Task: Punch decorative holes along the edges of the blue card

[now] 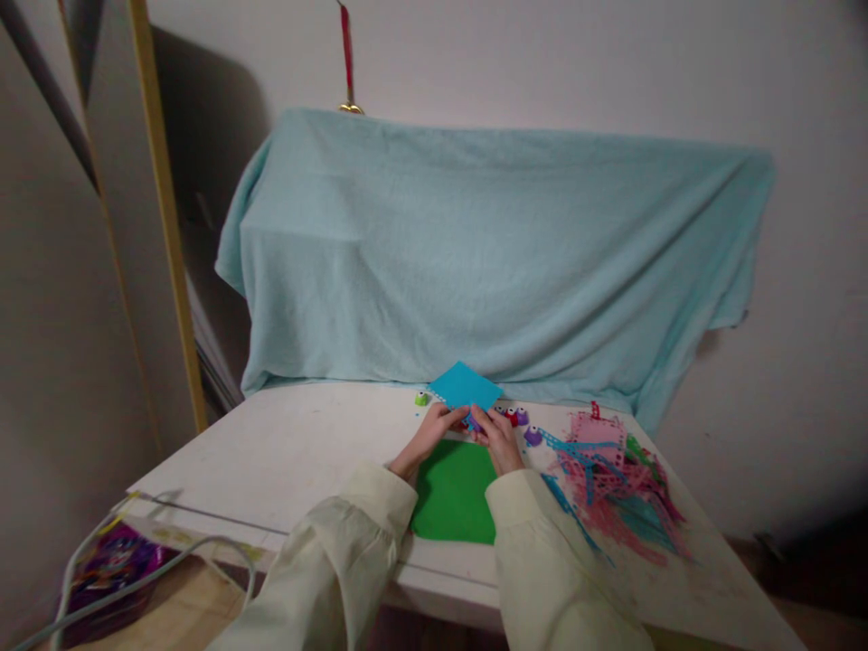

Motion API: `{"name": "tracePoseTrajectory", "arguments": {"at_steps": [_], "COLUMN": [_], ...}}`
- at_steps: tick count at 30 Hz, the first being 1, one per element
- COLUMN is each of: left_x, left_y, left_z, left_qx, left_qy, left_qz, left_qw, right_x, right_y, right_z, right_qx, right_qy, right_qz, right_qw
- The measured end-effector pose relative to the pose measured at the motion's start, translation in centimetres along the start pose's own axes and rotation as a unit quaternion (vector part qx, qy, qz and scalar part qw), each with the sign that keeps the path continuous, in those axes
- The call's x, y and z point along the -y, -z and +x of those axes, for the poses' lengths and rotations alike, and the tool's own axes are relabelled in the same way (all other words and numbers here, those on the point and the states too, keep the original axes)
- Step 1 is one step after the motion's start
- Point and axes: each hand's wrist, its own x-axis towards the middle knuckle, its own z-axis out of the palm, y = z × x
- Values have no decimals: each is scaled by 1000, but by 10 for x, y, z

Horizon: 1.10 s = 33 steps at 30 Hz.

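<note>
Both my hands meet at the near corner of a blue paper sheet [466, 384], which points away from me like a diamond. A row of small holes runs along its left edge. My left hand [438, 429] is closed on the sheet's near corner, thumb on top. My right hand [497, 436] is closed there too, its thumb beside the left one. Between the thumbs shows a small purple piece [473, 423], mostly hidden by fingers; its kind I cannot make out. Under my wrists lies a green sheet [454, 493].
A small green piece with an eye [421, 399] stands left of the paper. Red [511, 416] and purple [533, 437] ones stand at right. Perforated pink and blue paper scraps [610, 479] pile up on the white table [271, 452]. A light-blue cloth [475, 253] hangs behind.
</note>
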Motion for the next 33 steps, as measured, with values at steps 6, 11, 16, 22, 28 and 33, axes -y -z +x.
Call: {"name": "tracePoseTrajectory", "arguments": {"at_steps": [6,11,16,22,28,33], "left_x": [-4,-7,-4,-5,-3,0], "left_y": [-3,-5,-3,-3,-1,-1], "left_z": [-2,-2,-1,-2,0,0], "left_qx": [-16,6,7,10,12,19], "left_qy": [1,-5,-2,-2,-6,-10], "left_qz": [-3,-6,-14,-25,-21,-20], "left_qw": [1000,1000,1000,1000,1000,1000], "right_x": [1,0,-3,-2,2,1], "right_y": [-2,-2,2,5,0,-1], "right_z": [-1,0,3,5,2,2], "right_qx": [13,13,-18,-17,-21,-28], "right_qy": [7,0,-10,-9,-2,-8], "right_qz": [-11,-29,-22,-18,-14,-22], "right_qw": [1000,1000,1000,1000,1000,999]}}
